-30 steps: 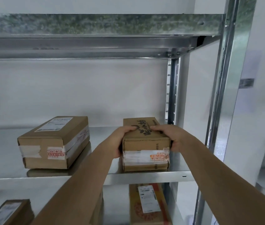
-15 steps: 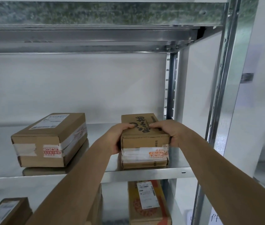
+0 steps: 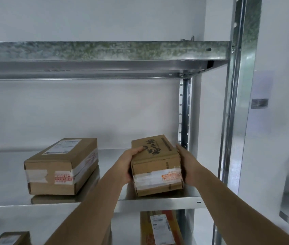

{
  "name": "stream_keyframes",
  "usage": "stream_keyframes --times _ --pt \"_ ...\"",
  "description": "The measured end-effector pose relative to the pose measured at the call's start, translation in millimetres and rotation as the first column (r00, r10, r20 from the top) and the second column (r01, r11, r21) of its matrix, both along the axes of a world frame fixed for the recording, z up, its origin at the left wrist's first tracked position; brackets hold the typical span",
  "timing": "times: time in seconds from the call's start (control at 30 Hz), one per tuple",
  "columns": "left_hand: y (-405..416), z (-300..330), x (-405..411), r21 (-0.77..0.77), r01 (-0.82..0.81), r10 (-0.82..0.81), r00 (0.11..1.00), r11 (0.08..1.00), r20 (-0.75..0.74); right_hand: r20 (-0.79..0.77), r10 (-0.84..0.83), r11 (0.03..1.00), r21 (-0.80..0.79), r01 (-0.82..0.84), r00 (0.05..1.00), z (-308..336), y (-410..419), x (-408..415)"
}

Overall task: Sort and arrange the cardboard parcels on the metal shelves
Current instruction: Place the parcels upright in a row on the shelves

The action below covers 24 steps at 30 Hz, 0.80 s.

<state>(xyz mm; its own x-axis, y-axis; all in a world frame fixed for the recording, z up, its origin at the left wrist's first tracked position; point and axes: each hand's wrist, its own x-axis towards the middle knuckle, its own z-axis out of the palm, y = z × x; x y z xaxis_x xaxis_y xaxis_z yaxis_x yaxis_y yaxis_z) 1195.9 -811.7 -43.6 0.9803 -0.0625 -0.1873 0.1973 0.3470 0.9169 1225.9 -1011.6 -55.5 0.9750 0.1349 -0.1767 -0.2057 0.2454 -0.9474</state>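
A small cardboard parcel (image 3: 155, 167) with black lettering on top and white tape on its front sits at the right end of the metal shelf (image 3: 157, 203), by the front edge. My left hand (image 3: 125, 165) grips its left side, thumb hooked over the top. On the parcel's right side my right hand (image 3: 187, 165) presses flat with straight fingers. A larger taped parcel (image 3: 60, 167) with a white label lies to the left on the same shelf.
The rear upright post (image 3: 184, 114) stands just behind the small parcel and the front post (image 3: 235, 103) to its right. Another shelf (image 3: 104, 52) spans overhead. On the level below lie a labelled yellow parcel (image 3: 159, 228) and a brown one (image 3: 11, 238).
My right hand has slid off the parcel's top onto its right side. The parcel has turned slightly on the shelf. My view has tilted upward.
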Motion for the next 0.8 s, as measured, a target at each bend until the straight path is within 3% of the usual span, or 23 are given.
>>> stream_keyframes --times 0.2,0.27,0.4,0.5,0.8 --pt "4 -4 1 -0.123 -0.039 0.053 0.993 0.992 0.107 0.069 0.034 0.985 -0.169 -0.022 0.997 24 -4 -9" --pt "7 1 2 -0.033 -0.057 0.061 0.991 0.998 0.12 0.147 0.044 0.969 -0.247 -0.007 0.988 38 -7 -9" --pt "7 8 6 0.307 -0.13 0.095 0.987 0.943 0.126 0.242 0.085 0.911 -0.412 0.023 0.967 58 -5 -9" --pt "4 13 7 0.324 -0.088 0.058 0.993 0.942 0.099 0.27 0.124 0.869 -0.494 0.027 0.955 68 1 -13" --pt "6 23 7 0.198 0.096 -0.116 0.989 0.975 0.095 0.145 0.12 0.927 -0.369 -0.059 0.982 55 16 -19"
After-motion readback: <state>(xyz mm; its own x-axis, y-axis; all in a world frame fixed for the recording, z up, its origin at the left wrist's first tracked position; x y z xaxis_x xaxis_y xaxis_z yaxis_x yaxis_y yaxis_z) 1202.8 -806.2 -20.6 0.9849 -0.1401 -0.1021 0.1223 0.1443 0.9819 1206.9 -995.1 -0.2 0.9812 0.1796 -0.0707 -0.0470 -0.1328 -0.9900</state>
